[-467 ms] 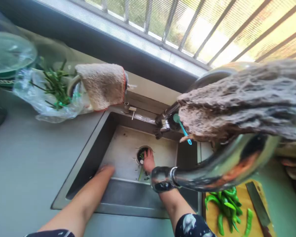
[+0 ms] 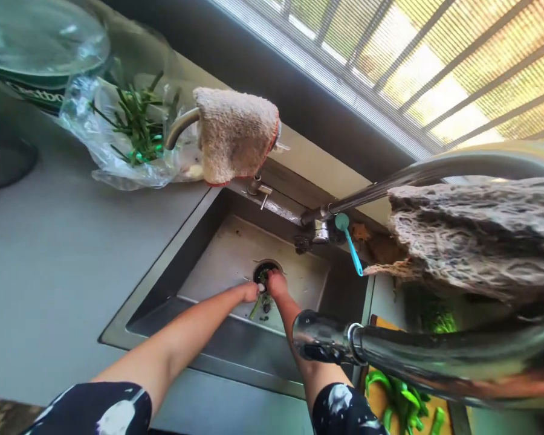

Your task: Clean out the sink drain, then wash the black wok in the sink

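Note:
Both my hands reach down into a steel sink (image 2: 190,254). My left hand (image 2: 250,292) and my right hand (image 2: 276,283) meet at the round drain (image 2: 266,270), fingers bunched over green vegetable scraps (image 2: 258,305) lying on the sink floor beside it. Something small and pale shows at my left fingertips. Whether either hand grips the scraps is not clear. A chrome tap spout (image 2: 330,341) hangs close to the camera over my right forearm.
A beige cloth (image 2: 236,133) drapes over a second tap left of the sink. A plastic bag of green stalks (image 2: 131,130) and a glass lid (image 2: 36,36) lie on the grey counter (image 2: 49,241). Green peppers (image 2: 399,402) rest on a board at right. A teal brush (image 2: 351,244) hangs nearby.
My left hand slid right across the sink floor to the drain and now meets my right hand. The view shifted, bringing the counter items up and right.

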The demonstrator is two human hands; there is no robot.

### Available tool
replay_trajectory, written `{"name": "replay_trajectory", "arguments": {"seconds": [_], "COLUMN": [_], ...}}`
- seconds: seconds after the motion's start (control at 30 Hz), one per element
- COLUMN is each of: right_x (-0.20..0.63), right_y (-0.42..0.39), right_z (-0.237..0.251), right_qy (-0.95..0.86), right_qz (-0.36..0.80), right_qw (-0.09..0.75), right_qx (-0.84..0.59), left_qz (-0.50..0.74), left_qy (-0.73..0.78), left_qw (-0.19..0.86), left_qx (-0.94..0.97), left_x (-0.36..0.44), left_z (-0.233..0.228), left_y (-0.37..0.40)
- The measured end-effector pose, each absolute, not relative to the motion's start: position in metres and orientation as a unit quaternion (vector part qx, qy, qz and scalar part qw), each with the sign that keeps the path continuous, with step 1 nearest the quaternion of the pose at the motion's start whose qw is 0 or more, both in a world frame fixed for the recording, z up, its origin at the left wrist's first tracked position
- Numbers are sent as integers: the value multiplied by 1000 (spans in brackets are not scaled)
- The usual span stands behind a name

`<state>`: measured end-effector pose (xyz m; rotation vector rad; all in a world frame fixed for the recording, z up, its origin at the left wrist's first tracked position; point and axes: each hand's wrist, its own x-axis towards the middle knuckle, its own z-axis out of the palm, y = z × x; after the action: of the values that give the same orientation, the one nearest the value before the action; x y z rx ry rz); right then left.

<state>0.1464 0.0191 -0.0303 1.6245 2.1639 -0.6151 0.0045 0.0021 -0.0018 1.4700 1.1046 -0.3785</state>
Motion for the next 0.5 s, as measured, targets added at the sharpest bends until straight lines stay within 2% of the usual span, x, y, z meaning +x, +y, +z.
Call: {"name": "replay_trajectory", "arguments": {"seconds": [0.27,0.5], "right_x": [143,137], "right_y": [20,12], "right_z": [-18,3], "right_qy": [796,837], "right_qz": [-181,-165], "right_qw": [200,212], "right_qx": [541,476], "left_qz": [-100,-35], "left_qy": [598,625], "left_qw": [583,600], "left_qx": [541,499], "left_x": [-30,-31], "left_z": [-10,-21], "left_y": [14,10]}}
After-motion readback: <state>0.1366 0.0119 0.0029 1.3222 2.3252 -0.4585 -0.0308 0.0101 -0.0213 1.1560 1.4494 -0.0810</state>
